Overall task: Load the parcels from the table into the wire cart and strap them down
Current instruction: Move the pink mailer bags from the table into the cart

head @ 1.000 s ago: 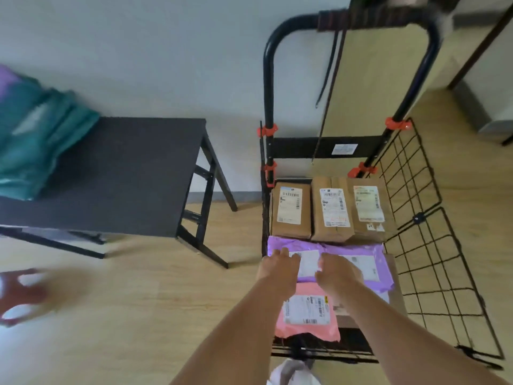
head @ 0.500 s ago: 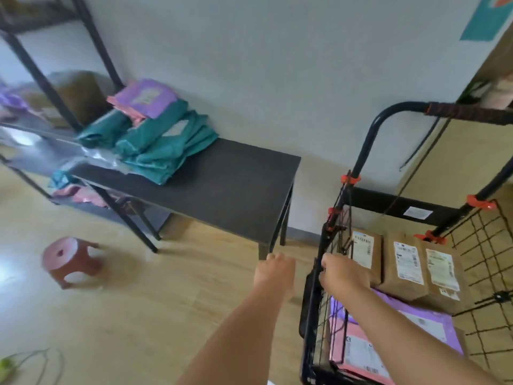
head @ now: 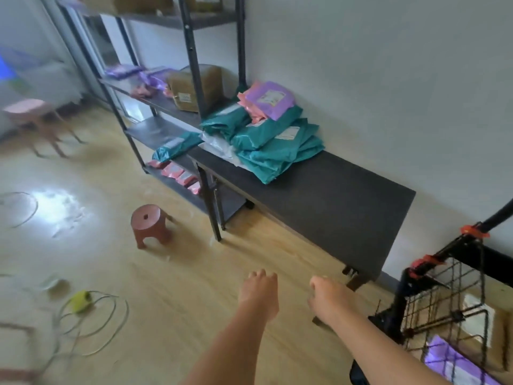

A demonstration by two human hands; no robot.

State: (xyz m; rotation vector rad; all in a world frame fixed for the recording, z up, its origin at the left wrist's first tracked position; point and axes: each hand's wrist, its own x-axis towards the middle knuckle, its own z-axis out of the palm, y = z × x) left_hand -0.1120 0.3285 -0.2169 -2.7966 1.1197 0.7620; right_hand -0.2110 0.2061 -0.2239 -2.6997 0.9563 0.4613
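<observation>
Left hand [head: 259, 290], right hand [head: 326, 294]: grip loose, empty. One table [head: 333, 195], one purple parcel [head: 269, 100] topping teal pile [head: 277, 151].

Soft, even daylight fills the room, seemingly from the left, where a white glare patch on the floor [head: 55, 209] washes out the wood and the upper-left corner turns pale and hazy. Shadows are faint, only a smudge beside the red stool [head: 148, 226] and a darker band under the table [head: 333, 207]. Motion blur streaks the left edge most, smearing the pink stool [head: 30, 112] and cables [head: 91, 323], while the parcels [head: 272, 140] stay fairly sharp. The wide lens tilts the shelf [head: 180, 22] posts and leans the cart [head: 401, 301] at the right edge.
</observation>
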